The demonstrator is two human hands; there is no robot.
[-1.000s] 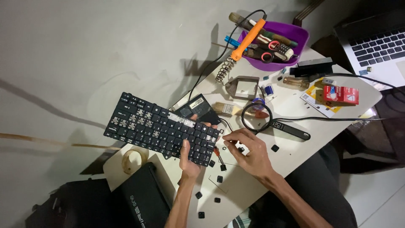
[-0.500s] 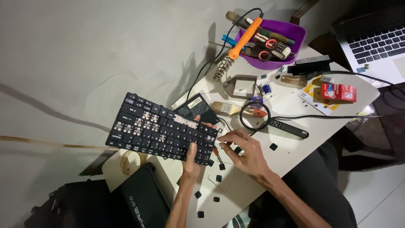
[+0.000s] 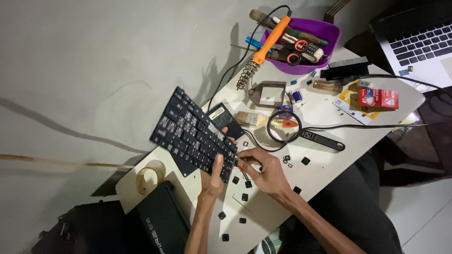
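1. Two hands are working at the near end of a black keyboard (image 3: pixel 193 136), which is lying tilted over the far-left edge of the pale counter (image 3: pixel 325 178), its long axis running diagonally away from the person
2. The left hand (image 3: pixel 214 176) is gripping the keyboard's near corner from below, its thumb lying up across the keys and its fingers curled shut around the edge
3. The right hand (image 3: pixel 266 169) is sitting just beside that same corner, nearly closed, its fingertips pinching a thin red-tipped tool (image 3: pixel 244 164) that is pointing at the end keys
4. Loose black keycaps (image 3: pixel 244 197) are lying scattered on the counter near the keyboard's near end, below both hands
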